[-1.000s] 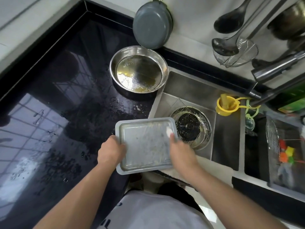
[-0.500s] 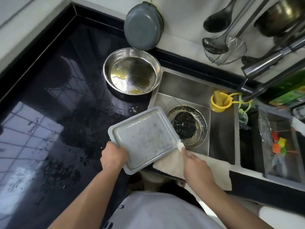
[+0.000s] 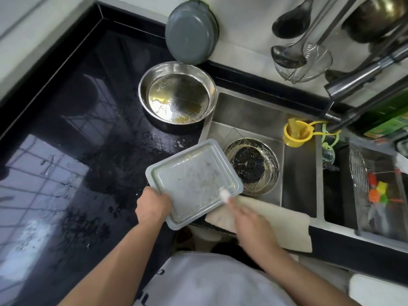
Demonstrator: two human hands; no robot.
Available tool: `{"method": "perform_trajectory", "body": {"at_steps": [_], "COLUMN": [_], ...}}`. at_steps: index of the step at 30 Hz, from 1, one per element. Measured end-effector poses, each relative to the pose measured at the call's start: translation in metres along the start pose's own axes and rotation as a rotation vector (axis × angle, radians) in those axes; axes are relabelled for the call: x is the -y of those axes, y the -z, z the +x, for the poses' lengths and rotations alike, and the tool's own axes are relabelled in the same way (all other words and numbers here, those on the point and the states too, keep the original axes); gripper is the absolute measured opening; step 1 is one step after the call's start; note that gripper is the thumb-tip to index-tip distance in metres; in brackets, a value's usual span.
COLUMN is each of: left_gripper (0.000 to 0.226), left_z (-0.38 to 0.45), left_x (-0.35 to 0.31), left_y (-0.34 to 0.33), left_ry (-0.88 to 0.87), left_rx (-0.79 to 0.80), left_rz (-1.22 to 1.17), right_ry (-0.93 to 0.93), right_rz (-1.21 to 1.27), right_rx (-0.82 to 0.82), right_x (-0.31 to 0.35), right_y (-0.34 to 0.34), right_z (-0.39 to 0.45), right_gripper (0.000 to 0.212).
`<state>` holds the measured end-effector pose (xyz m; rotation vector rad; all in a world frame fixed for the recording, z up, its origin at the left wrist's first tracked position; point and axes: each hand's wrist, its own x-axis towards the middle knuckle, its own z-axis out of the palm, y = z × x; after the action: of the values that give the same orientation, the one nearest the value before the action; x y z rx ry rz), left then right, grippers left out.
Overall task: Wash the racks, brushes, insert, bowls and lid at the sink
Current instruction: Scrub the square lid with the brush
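We look down from head height at a wet black bench (image 3: pixel 66 138) with a steel sink (image 3: pixel 300 186) set into its right side. In front of us we hold a grey rectangular lid (image 3: pixel 192 184), inner face up, tilted over the corner where bench meets sink. Our left hand (image 3: pixel 153 206) grips the lid's near-left edge, fingers curled under the rim. Our right hand (image 3: pixel 247 215) is blurred at the lid's near-right corner; a small white thing (image 3: pixel 224 194), perhaps a scrap of sponge or foam, sits at its fingertips, and we cannot tell how those fingers are set. The lid's face shows pale smears and specks.

A beige cloth (image 3: pixel 276 221) is draped over the sink's front edge, under the right wrist. In the basin lies a round wire rack (image 3: pixel 251 166) over the drain. A steel bowl (image 3: pixel 176 96) with yellowish oily residue waits on the bench behind the lid.

We judge the step in hand to be scrubbing the lid. To do it well, we would keep a firm left grip so the wet lid cannot slip, work the right hand into the raised rim and corners where grease gathers, and tilt the lid toward the basin so the runoff drains there.
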<state>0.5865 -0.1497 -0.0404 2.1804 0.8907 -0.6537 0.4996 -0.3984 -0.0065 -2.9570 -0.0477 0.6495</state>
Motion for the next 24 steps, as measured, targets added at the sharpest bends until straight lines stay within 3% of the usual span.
{"method": "perform_trajectory", "body": {"at_steps": [2,6,8,11,14,18,24], "left_gripper": [0.025,0.025,0.023,0.021,0.02,0.025,0.022], "left_z": [0.0,0.001,0.001,0.002,0.0,-0.003,-0.004], "left_x": [0.0,0.001,0.0,0.0,-0.004,-0.007,-0.005], "left_y": [-0.001,-0.002,-0.003,-0.006,-0.01,-0.01,-0.008], "left_ry": [0.008,0.01,0.021,0.038,0.048,0.055,0.082], "left_rx": [-0.004,-0.013,-0.015,-0.033,-0.033,-0.036,-0.02], "left_rz": [0.002,-0.004,-0.024,-0.083,-0.134,-0.208,-0.255], "right_ry": [-0.083,0.213,0.156,-0.105,-0.015,0.019,0.002], "right_rz": [-0.056,0.061,0.057,0.103,0.178,0.274,0.223], "right_rx": [-0.045,0.209,0.124,0.007,0.084,-0.137,-0.212], "right_x": [-0.015,0.021,0.015,0.011,0.023,0.0,-0.017], "right_y": [-0.002,-0.015,-0.018,-0.024,-0.023,-0.019,-0.004], "right_z": [0.008,-0.015,-0.01,-0.002,-0.011,-0.003,0.002], "right_gripper": [0.092,0.083,0.08,0.075,0.069,0.061,0.057]}}
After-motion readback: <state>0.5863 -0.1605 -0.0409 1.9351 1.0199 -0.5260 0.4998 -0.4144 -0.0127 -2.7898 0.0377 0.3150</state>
